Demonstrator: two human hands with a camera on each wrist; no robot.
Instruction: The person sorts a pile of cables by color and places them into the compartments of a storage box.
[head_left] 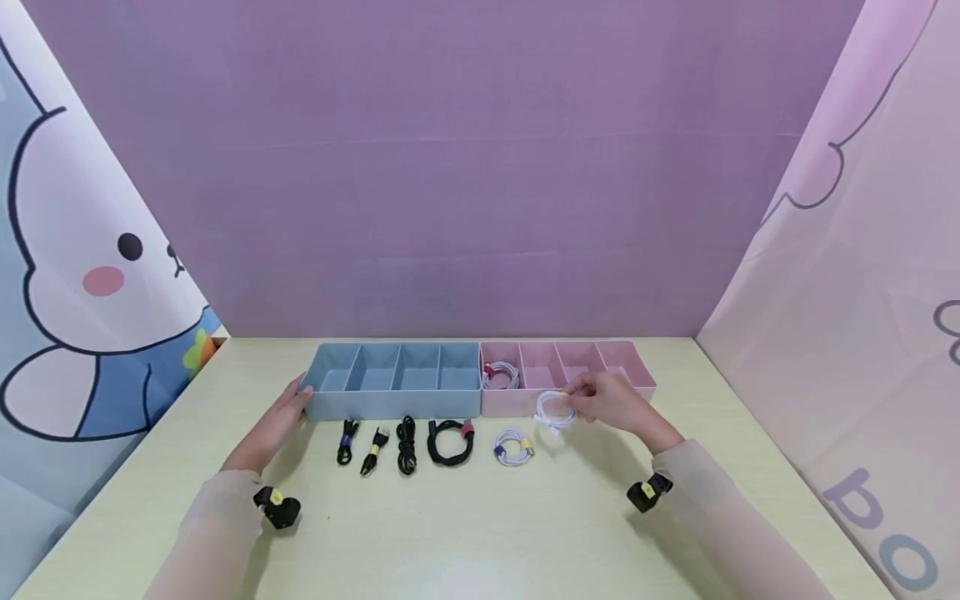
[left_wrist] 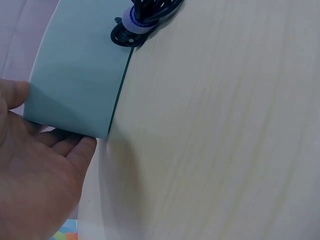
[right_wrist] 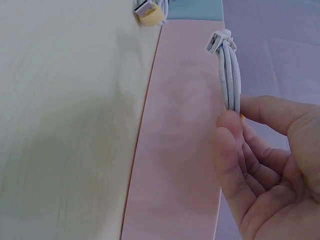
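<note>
In the head view, my right hand [head_left: 611, 402] pinches a coiled white cable [head_left: 553, 410] between thumb and fingertips, just in front of the pink divided box [head_left: 517, 405]. The right wrist view shows the cable's white plug end [right_wrist: 220, 42] pointing away from the hand. My left hand [head_left: 288, 408] rests against the left end of the blue divided box [head_left: 390, 407]; in the left wrist view its fingers [left_wrist: 82, 150] touch the end wall and the thumb lies by the rim. Another white cable [head_left: 501, 377] with a red tie lies in the pink box's leftmost compartment.
Before the boxes lie a white coil [head_left: 513, 448] with a yellow tie and several black cables, among them a blue-tied one [head_left: 346, 442] and a red-tied loop [head_left: 451, 443]. A purple backdrop [head_left: 465, 183] rises behind the pale table [head_left: 420, 533].
</note>
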